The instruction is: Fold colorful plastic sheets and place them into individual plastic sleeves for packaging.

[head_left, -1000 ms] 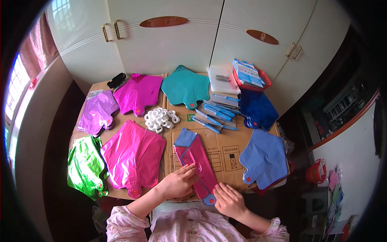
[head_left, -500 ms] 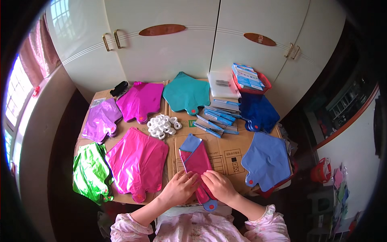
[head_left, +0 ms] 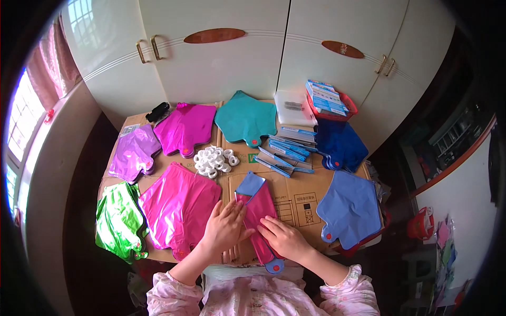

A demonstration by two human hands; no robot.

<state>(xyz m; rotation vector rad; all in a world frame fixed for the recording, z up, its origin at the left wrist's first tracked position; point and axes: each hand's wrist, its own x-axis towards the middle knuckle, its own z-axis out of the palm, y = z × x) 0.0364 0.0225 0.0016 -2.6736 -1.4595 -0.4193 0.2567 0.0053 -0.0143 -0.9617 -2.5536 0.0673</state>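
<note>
A folded bundle of flat foil balloons, magenta with a light blue corner at its far end and a light blue tab with a red dot at its near end, lies lengthwise before me on the cardboard. My left hand rests along the bundle's left edge, fingers stretched out toward its far end. On its right side my right hand lies with straight fingers across the magenta foil. Neither hand grips anything. Part of the bundle is hidden beneath the fingers.
Flat foil balloons surround the work: pink, green, lilac, purple, teal, dark blue and light blue. White ribbon rolls, blue-and-grey packets, a clear bag and a red basket stand beyond.
My left hand has shifted toward the bundle's far end and opened flat. The fingers of my right hand have straightened out over the foil.
</note>
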